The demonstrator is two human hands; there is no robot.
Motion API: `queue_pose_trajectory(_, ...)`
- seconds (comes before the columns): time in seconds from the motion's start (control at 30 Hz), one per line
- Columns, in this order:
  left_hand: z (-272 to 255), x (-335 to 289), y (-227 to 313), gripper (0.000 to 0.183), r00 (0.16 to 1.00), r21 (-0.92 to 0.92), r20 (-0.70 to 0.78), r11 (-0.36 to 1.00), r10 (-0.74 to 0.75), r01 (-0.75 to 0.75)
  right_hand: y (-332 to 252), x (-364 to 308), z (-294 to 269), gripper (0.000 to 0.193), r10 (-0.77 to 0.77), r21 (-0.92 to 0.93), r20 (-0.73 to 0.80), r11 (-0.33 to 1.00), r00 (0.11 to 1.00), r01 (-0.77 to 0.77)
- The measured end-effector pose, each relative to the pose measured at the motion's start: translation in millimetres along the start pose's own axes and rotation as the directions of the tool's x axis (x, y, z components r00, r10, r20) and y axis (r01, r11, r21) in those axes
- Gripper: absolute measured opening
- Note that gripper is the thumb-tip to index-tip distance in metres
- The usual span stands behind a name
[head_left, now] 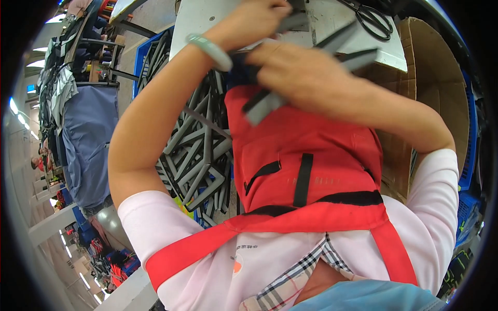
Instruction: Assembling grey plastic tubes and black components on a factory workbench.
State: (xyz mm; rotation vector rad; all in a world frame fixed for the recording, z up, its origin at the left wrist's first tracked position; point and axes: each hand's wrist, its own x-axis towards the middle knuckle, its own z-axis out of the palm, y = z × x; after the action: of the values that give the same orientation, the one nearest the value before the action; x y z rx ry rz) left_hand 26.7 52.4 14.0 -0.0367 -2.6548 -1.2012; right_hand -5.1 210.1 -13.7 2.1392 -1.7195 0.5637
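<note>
Head view, clock directions read from the picture's centre. Pale-blue fabric (368, 295), nearest the camera: placed at 5 o'clock, cut off by the lower rim. Red apron (332, 140): worn over a white shirt (166, 223), presumably to shield it.

Right hand (303, 72): held at 1 o'clock above the apron, blurred. Grey-and-black strip (267, 106): seen under that hand, its near end pointed to 8 o'clock, its long axis laid roughly from 8 to 2. Whether it is clamped or merely covered by the fingers cannot be told. Two further strip ends (359, 59) are shown beyond the hand, pointed between 2 and 3 o'clock; whether they are joined to the first is not shown.

Left hand (257, 20): set at 12 o'clock over the white tabletop (194, 26), beside another grey piece (293, 22); the fingers are drawn together, but their hold cannot be told. Green bangle (210, 51): worn on that wrist.

Strip pile (199, 155): heaped at 9 o'clock, many axes crossed, apparently placed for easy reach. Black scissors (374, 22): laid between 1 and 2 o'clock, apparently clear of the hands. Cardboard box (438, 72): stood at 2 o'clock.
</note>
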Motion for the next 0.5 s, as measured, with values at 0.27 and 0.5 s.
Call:
queue_pose_trajectory(0.27,23,12,36,0.019,0.998,-0.138,-0.036,0.989,0.051,-0.055,-15,24,48,0.023,0.187,-0.48,-0.05,0.857,0.981,-0.188)
queue_pose_trajectory(0.5,-7,-78,-79,0.03,0.953,0.116,-0.226,0.966,-0.2,0.231,66,-49,57,0.039,0.325,-0.048,0.102,0.946,0.94,-0.322)
